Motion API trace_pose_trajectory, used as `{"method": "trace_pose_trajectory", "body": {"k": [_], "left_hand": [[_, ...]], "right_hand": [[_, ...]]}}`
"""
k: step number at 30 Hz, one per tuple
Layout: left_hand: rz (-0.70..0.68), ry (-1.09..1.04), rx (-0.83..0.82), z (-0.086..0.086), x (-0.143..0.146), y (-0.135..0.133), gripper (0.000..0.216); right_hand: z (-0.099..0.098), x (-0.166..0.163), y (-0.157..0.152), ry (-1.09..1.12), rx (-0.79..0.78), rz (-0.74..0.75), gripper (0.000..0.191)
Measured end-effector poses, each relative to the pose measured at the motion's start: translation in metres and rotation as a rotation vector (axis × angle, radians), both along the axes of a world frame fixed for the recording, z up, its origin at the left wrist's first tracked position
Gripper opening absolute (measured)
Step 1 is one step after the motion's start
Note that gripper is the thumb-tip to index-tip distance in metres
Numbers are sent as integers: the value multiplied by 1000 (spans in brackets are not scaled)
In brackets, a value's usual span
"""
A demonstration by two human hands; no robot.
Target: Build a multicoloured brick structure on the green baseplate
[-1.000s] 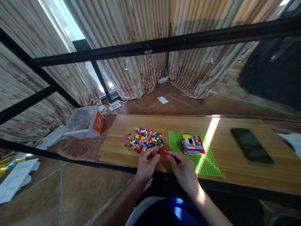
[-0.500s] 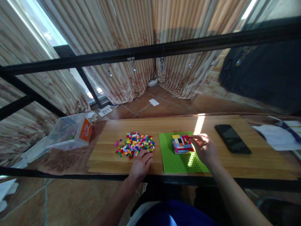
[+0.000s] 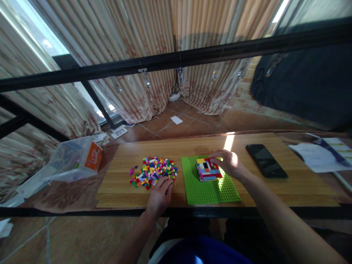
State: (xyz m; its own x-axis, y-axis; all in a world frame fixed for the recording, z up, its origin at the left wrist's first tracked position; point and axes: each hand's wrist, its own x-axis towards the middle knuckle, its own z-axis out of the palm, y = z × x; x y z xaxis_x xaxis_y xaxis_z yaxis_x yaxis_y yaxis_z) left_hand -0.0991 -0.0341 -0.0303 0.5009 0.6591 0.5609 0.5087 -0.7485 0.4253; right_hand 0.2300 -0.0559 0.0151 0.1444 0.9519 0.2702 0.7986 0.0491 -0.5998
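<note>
A small block build (image 3: 205,175) of many-coloured toy bricks sits on the green baseplate (image 3: 195,194). My right hand (image 3: 230,163) reaches over its far right corner, thumb and fingers closed at a red toy brick (image 3: 213,160) along the top edge; the fingertips partly cover it. My left hand (image 3: 160,195) rests at the near right edge of a pile of loose toy bricks (image 3: 155,170). Its fingers are curled together, and whatever they may hold is hidden.
A black phone (image 3: 266,161) lies on the wooden table (image 3: 121,196), right of the baseplate. Left of the table stands a clear plastic box (image 3: 68,161) with an orange label. A black metal bar (image 3: 165,62) crosses beyond the table. Papers (image 3: 312,157) lie at far right.
My right fingers have shifted from the build's right side to its far top edge. The left hand stays by the pile, fingers slightly more curled. The view has turned slightly.
</note>
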Motion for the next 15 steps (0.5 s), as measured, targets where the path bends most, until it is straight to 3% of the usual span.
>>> {"method": "trace_pose_trajectory", "body": {"k": [15], "left_hand": [[17, 32, 16, -1, 0, 0, 20]], "right_hand": [[11, 7, 10, 118, -257, 5, 26]]}}
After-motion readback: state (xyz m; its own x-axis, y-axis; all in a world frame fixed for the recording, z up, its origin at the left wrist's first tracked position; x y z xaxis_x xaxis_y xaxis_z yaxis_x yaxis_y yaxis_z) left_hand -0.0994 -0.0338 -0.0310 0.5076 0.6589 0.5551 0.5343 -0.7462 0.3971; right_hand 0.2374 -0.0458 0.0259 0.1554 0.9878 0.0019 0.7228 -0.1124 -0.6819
